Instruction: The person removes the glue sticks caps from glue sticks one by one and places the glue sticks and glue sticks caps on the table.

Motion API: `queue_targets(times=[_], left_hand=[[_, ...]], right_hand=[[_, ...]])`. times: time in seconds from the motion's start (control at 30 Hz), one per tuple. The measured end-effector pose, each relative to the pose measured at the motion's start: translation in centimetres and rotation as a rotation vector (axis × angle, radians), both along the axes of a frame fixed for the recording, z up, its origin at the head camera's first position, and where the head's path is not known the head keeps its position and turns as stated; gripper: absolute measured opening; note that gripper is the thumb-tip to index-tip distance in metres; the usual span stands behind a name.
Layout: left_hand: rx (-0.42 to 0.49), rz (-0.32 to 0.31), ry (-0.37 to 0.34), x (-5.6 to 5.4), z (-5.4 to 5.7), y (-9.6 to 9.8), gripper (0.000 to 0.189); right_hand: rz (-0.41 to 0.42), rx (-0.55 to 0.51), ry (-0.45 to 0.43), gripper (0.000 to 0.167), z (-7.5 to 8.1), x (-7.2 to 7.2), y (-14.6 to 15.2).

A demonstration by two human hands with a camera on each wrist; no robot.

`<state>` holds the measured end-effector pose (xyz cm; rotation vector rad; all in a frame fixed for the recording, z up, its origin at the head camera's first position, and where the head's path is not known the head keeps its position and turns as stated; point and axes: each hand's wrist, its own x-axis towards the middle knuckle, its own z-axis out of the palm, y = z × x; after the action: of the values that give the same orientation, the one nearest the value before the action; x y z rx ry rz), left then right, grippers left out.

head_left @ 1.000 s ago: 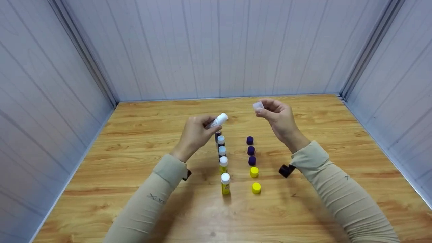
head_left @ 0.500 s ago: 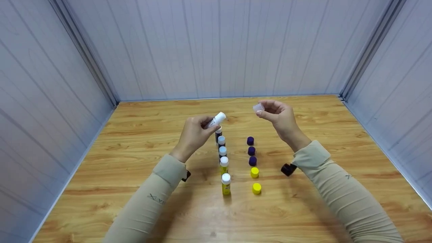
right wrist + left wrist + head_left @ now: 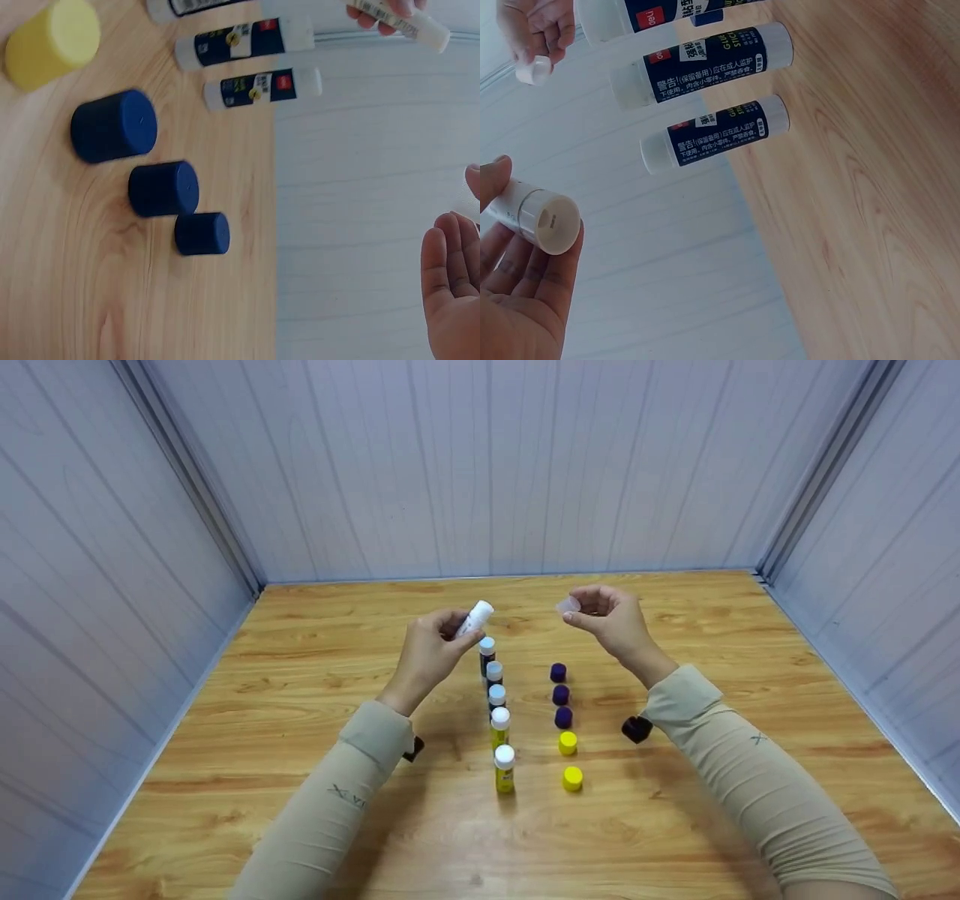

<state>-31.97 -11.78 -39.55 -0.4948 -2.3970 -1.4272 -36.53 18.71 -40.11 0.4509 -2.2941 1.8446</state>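
My left hand [image 3: 427,660] grips a white glue stick [image 3: 478,615] between thumb and fingers, tilted above the far end of a row of glue sticks. In the left wrist view, the hollow base [image 3: 558,223] of this stick faces the camera. To the right, my right hand [image 3: 621,631] pinches a small translucent white cap [image 3: 568,605] by thumb and fingertips, apart from the stick. Below the hands stand uncapped dark blue glue sticks [image 3: 487,657] and yellow ones [image 3: 505,777], all upright.
Right of the sticks runs a row of caps: dark blue caps [image 3: 561,694] at the back, yellow caps [image 3: 572,778] nearer. All stand on a wood-grain table [image 3: 300,690]. Pale panel walls [image 3: 517,465] close off its back and sides.
My left hand has lifted the white glue stick slightly up and left, uncovering the farthest dark blue stick. My right hand, with the cap, has lowered a little.
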Motion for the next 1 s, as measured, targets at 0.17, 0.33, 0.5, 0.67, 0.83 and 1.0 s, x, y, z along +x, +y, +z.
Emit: queue_targets(times=[0.17, 0.33, 0.5, 0.67, 0.83, 1.0], left_hand=[[0.028, -0.007, -0.036, -0.4, -0.1, -0.1, 0.030], [0.063, 0.016, -0.082, -0.8, -0.2, -0.3, 0.031], [0.078, 0.046, -0.106, -1.3, -0.5, -0.6, 0.033], [0.083, 0.060, -0.128, -1.8, -0.9, -0.6, 0.032], [0.080, 0.088, -0.122, -2.1, -1.3, -0.8, 0.032], [0.076, 0.110, -0.118, -2.2, -1.8, -1.0, 0.031]], right_hand=[[-0.028, 0.121, -0.001, 0.038, -1.0, -0.8, -0.1], [-0.022, 0.219, 0.000, 0.036, -2.0, -1.6, -0.3], [-0.008, 0.326, 0.003, 0.032, -3.0, -2.2, -0.5], [0.029, 0.433, 0.050, 0.030, -4.1, -2.7, -0.6], [0.051, 0.539, 0.080, 0.027, -5.0, -3.0, -0.8], [0.063, 0.659, 0.043, 0.029, -5.4, -3.1, -1.1]])
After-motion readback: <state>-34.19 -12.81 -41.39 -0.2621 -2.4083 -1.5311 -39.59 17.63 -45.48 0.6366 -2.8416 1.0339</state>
